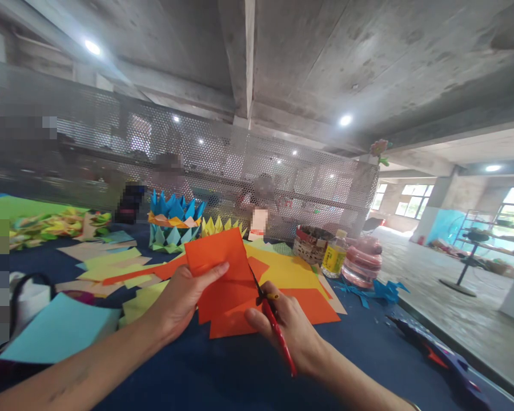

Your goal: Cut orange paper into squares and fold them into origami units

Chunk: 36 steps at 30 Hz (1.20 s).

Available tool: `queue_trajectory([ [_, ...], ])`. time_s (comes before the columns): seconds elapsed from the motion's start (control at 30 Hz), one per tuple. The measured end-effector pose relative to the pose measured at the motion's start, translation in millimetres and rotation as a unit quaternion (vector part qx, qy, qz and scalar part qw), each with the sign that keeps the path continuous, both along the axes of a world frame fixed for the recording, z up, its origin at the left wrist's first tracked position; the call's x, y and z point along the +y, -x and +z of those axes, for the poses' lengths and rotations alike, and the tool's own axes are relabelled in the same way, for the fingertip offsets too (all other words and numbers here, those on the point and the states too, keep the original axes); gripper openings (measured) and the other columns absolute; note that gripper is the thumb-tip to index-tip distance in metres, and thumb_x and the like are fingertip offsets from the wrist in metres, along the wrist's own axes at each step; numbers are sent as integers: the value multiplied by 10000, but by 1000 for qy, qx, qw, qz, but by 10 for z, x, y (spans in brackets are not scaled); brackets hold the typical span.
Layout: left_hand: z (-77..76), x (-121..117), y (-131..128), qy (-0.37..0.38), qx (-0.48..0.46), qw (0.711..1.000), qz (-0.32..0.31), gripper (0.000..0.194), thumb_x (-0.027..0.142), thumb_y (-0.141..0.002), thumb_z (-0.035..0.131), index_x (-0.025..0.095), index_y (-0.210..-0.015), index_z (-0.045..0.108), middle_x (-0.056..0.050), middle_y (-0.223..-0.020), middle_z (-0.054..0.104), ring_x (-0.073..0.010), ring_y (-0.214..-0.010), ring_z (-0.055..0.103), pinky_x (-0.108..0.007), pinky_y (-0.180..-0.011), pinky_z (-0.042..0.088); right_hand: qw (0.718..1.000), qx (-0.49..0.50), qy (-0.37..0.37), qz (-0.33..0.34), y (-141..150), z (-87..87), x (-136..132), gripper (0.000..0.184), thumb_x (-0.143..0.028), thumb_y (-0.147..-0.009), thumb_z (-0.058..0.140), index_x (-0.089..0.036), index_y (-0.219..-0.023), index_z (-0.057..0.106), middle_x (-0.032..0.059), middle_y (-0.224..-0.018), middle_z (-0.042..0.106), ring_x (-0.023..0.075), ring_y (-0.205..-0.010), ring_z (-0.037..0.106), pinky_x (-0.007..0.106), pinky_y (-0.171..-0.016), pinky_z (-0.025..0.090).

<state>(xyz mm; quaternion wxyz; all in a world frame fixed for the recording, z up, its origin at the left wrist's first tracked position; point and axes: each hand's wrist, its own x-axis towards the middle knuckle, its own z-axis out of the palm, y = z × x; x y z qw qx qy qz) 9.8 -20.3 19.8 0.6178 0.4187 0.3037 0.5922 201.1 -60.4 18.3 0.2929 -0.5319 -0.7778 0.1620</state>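
My left hand (184, 297) pinches a sheet of orange paper (218, 251), thumb on top, holding it tilted up above the table. Red-handled scissors (278, 334) are gripped in my right hand (297, 325); their dark blades point up along the right edge of that paper. Whether the blades are cutting into it I cannot tell. More orange sheets (312, 305) lie beneath both hands, over a yellow sheet (289, 268). A narrow orange strip (128, 275) rests to the left of my left hand.
Folded paper pieces stand in a blue, orange and green stack (173, 222) behind the sheets. A woven basket (310, 242), a yellow-labelled bottle (334, 254) and a pink container (362, 262) stand at right. Light blue paper (64, 328) lies at left. A perforated metal screen (223, 165) runs behind.
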Motion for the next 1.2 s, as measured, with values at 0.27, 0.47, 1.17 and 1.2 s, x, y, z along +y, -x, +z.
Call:
queue_trajectory([
  [0.27, -13, 31, -3, -8, 1, 1000, 1, 338, 359, -597, 870, 201, -873, 757, -53, -917, 794, -287, -861, 746, -333, -750, 587, 1000, -6, 0, -15, -11, -24, 17, 417, -598, -860, 550, -229, -752, 389, -65, -594, 381, 107, -531, 353, 235, -515, 249],
  [0.47, 1, 14, -1, -4, 9, 1000, 5, 338, 377, -586, 874, 215, -860, 762, -56, -930, 793, -289, -857, 746, -319, -700, 583, 1000, -1, 3, -26, 7, -17, 12, 422, -572, -859, 557, -226, -699, 376, -65, -571, 365, 100, -515, 333, 235, -493, 233],
  [1.17, -141, -4, -31, -24, 62, 997, -42, 294, 385, -672, 830, 213, -903, 774, -88, -976, 784, -336, -894, 739, -421, -801, 595, 880, 464, 94, 32, 83, -35, 67, 561, -392, -635, 850, -219, -967, 432, -46, -799, 579, 95, -556, 557, 239, -543, 448],
  [1.2, -151, -8, -39, -20, 61, 997, -50, 292, 380, -678, 827, 218, -916, 775, -85, -976, 784, -331, -879, 742, -420, -799, 596, 877, 470, 98, 31, 75, -46, 75, 558, -367, -623, 860, -215, -960, 443, -49, -781, 581, 103, -579, 571, 239, -552, 456],
])
